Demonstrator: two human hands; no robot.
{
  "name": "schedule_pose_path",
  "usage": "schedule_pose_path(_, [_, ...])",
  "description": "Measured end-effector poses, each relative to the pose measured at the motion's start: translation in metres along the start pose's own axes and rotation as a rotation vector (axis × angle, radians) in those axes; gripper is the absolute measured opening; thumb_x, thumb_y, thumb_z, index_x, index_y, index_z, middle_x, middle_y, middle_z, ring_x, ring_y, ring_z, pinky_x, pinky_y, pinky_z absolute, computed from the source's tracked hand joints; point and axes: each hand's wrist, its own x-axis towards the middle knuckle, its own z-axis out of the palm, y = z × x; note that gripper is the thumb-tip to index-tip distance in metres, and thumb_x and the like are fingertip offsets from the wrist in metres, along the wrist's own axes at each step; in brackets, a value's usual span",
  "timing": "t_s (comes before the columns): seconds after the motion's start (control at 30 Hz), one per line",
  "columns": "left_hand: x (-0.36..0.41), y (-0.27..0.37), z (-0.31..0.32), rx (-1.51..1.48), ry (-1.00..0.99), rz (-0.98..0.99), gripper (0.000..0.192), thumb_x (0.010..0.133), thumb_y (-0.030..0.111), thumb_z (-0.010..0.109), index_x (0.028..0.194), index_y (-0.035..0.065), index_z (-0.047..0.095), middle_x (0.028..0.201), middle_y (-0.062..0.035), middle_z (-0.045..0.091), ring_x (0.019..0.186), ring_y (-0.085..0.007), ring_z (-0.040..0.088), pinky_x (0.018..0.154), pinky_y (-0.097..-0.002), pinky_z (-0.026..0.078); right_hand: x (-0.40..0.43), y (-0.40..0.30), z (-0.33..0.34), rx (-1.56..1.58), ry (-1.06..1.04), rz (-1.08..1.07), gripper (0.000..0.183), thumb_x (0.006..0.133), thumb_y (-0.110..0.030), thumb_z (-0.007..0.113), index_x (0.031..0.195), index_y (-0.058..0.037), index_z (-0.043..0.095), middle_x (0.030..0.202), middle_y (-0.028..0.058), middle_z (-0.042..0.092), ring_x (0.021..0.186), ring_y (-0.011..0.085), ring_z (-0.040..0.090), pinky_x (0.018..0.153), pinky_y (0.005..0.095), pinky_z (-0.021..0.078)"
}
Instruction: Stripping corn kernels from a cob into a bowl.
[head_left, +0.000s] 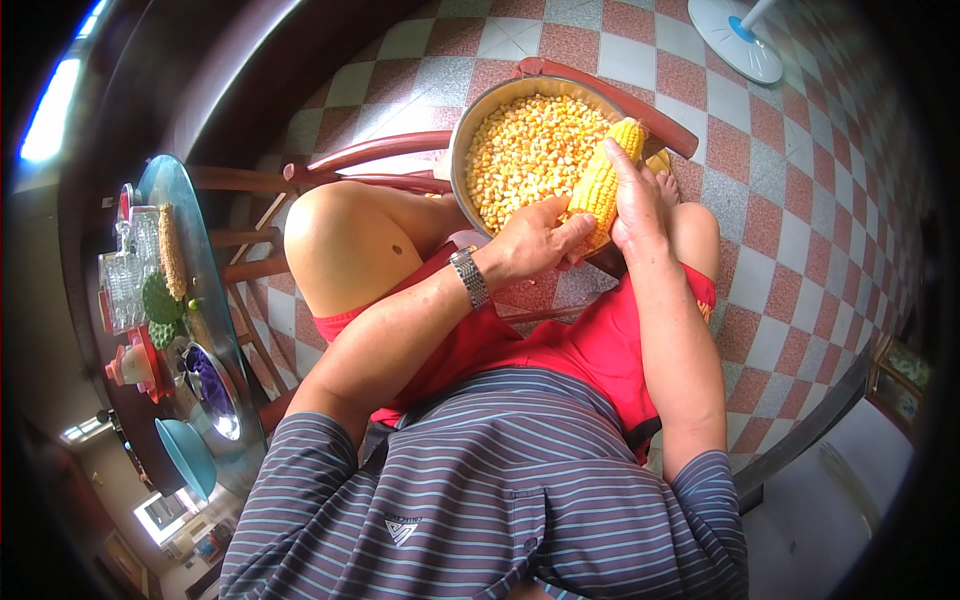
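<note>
A yellow ear of corn (598, 187) is held tilted over the right side of a round metal pot (459, 135). My left hand (529, 240), with a metal-banded watch on its wrist, grips the ear's lower end, thumb against the kernels. Along the ear's right side lies my right hand (637, 199), its thumb pointing up the cob and its fingers behind it, partly hidden. Loose corn kernels (532, 157) fill much of the pot, which rests on a reddish wooden seat (637, 101) between my knees.
At the left, a glass-topped table (225, 300) carries a bare corncob (171, 251), glassware (131, 285), green seed pods (161, 298), a metal dish with purple cloth (210, 382) and a blue bowl (184, 454). A white round stand base (731, 37) sits on the checkered floor.
</note>
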Motion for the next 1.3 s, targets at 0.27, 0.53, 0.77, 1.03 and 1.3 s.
schedule_pose_path(0.27, [0.0,-0.003,0.003,-0.082,0.017,0.047,0.035,0.104,0.029,0.039,0.103,-0.0006,0.058,0.073,-0.006,0.063,0.065,-0.0138,0.06,0.06,-0.028,0.05,0.004,0.002,-0.006,0.025,-0.012,0.006,0.048,0.087,-0.023,0.073,0.122,0.0047,0.054,0.111,0.0122,0.064,0.098,0.0189,0.064,0.086,0.031,0.0525])
schedule_pose_path(0.53, [-0.001,-0.003,0.0,-0.299,0.127,-0.061,0.038,0.103,0.031,0.038,0.107,-0.0002,0.059,0.078,-0.0101,0.064,0.067,-0.0171,0.062,0.061,-0.0304,0.052,0.001,0.001,-0.001,0.069,-0.015,0.026,0.047,0.088,-0.021,0.073,0.123,0.0043,0.054,0.112,0.0119,0.064,0.099,0.0191,0.064,0.087,0.0312,0.0522])
schedule_pose_path(0.77, [0.001,-0.002,0.002,-0.107,0.008,-0.052,0.038,0.1,0.035,0.056,0.114,-0.0001,0.056,0.084,-0.0064,0.063,0.07,-0.0126,0.059,0.063,-0.0262,0.048,-0.001,0.003,0.001,0.028,-0.06,-0.01,0.045,0.089,-0.018,0.071,0.125,0.003,0.053,0.115,0.012,0.063,0.098,0.0192,0.064,0.086,0.031,0.0531])
schedule_pose_path(1.03, [0.0,0.0,0.0,-0.231,-0.016,-0.099,0.028,0.097,0.027,0.061,0.109,0.0022,0.056,0.08,-0.0044,0.06,0.069,-0.0122,0.057,0.062,-0.0267,0.046,0.002,0.006,0.001,0.046,-0.08,-0.011,0.047,0.09,-0.017,0.07,0.129,0.0001,0.051,0.117,0.0117,0.062,0.102,0.0189,0.063,0.088,0.0318,0.0529])
schedule_pose_path(1.3, [0.0,0.003,-0.001,-0.329,-0.015,-0.21,0.024,0.092,0.021,0.058,0.106,0.0014,0.055,0.082,-0.0099,0.063,0.069,-0.0177,0.061,0.064,-0.0294,0.051,-0.005,0.009,0.006,-0.073,-0.098,-0.086,0.046,0.09,-0.021,0.071,0.125,0.0034,0.052,0.113,0.0105,0.063,0.099,0.0174,0.063,0.086,0.0302,0.0524])
